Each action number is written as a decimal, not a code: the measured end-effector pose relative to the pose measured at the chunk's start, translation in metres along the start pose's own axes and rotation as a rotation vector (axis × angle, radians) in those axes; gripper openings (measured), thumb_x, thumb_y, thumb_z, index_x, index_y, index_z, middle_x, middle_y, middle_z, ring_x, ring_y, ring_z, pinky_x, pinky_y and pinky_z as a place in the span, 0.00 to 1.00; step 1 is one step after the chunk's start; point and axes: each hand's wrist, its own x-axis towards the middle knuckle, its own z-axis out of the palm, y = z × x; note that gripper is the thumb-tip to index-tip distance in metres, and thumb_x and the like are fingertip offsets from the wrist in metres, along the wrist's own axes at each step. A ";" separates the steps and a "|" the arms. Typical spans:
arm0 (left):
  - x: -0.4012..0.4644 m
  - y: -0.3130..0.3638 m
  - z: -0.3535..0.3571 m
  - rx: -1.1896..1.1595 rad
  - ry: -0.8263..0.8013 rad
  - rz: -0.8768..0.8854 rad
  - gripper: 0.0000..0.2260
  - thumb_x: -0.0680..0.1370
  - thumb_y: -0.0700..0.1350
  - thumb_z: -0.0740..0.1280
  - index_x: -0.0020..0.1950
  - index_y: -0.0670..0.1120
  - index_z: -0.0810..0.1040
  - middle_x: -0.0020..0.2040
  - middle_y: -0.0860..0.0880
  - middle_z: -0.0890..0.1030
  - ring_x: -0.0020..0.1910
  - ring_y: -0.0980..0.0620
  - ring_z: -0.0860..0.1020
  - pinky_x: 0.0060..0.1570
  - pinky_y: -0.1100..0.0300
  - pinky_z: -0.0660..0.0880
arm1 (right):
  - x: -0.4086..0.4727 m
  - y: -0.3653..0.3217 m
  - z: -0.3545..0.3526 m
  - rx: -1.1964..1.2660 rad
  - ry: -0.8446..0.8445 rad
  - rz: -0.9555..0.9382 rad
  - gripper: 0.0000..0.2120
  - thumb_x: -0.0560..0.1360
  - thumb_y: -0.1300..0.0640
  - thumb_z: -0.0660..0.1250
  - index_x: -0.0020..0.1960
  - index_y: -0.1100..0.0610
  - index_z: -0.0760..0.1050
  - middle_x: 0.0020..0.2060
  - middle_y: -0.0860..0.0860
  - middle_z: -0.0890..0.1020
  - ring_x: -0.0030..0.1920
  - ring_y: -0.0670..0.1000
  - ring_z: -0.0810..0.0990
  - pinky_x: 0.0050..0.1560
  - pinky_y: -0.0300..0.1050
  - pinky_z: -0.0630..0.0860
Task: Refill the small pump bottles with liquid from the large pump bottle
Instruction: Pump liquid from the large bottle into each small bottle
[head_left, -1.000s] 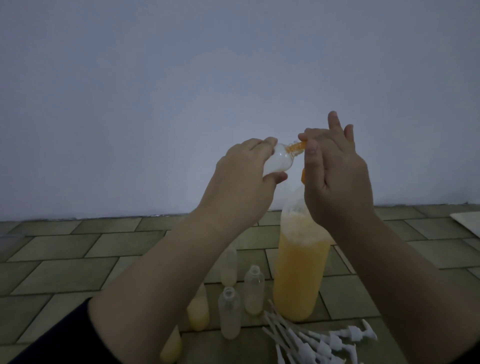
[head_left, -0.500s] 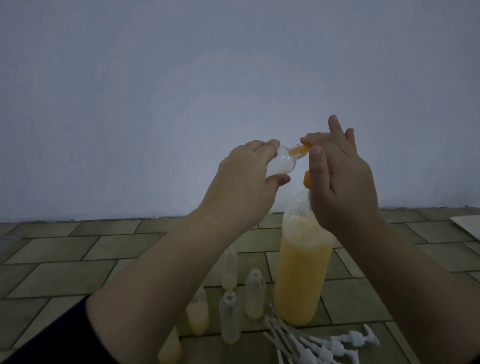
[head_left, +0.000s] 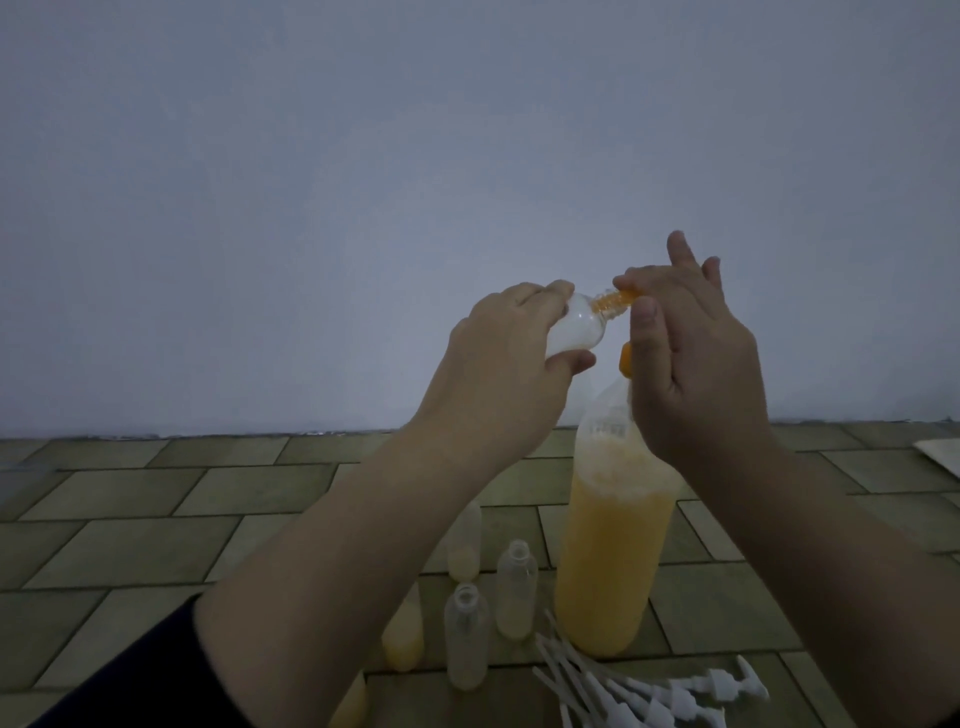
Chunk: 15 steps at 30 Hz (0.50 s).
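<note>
Here, near the middle of the frame, the left hand (head_left: 498, 374) grips a small clear bottle (head_left: 215, 332), tilted on its side with its neck pointing right. The fingers curl over the top of the bottle's body and the thumb presses from below, so only its rounded shoulder and neck show past them. The neck meets an orange nozzle (head_left: 621, 297) pinched at the fingertips of the right hand (head_left: 696, 364), whose other fingers stand fairly straight and point upward; how firmly it is held cannot be told. Below that hand stands the large bottle (head_left: 613, 551), upright on the tiled floor (head_left: 156, 530) at lower centre right, filled with orange-yellow liquid and foam on top. To its left, toward the bottom of the frame, several small bottles (head_left: 516, 592) stand upright without caps, some holding a little pale liquid. At the bottom right a heap of white pump heads (head_left: 691, 691) lies just beside the large bottle's base.
</note>
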 end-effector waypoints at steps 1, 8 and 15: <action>-0.001 0.000 0.001 0.000 0.001 0.008 0.24 0.77 0.51 0.64 0.72 0.50 0.65 0.67 0.52 0.73 0.62 0.53 0.72 0.64 0.55 0.69 | -0.002 0.000 0.002 0.003 0.008 0.003 0.21 0.80 0.52 0.48 0.57 0.62 0.76 0.59 0.56 0.79 0.71 0.47 0.60 0.74 0.40 0.49; -0.007 -0.004 0.006 0.018 -0.056 -0.012 0.23 0.77 0.50 0.65 0.71 0.48 0.66 0.65 0.51 0.74 0.62 0.52 0.71 0.63 0.54 0.70 | -0.016 0.003 0.010 -0.012 -0.037 0.046 0.22 0.81 0.51 0.48 0.58 0.61 0.76 0.59 0.56 0.79 0.72 0.49 0.60 0.74 0.39 0.48; -0.001 0.001 -0.004 -0.006 -0.016 0.012 0.23 0.77 0.50 0.66 0.71 0.49 0.67 0.64 0.52 0.74 0.60 0.53 0.72 0.62 0.53 0.70 | 0.000 -0.005 -0.005 0.000 -0.023 0.012 0.24 0.81 0.49 0.46 0.58 0.61 0.76 0.60 0.56 0.78 0.70 0.45 0.59 0.72 0.36 0.47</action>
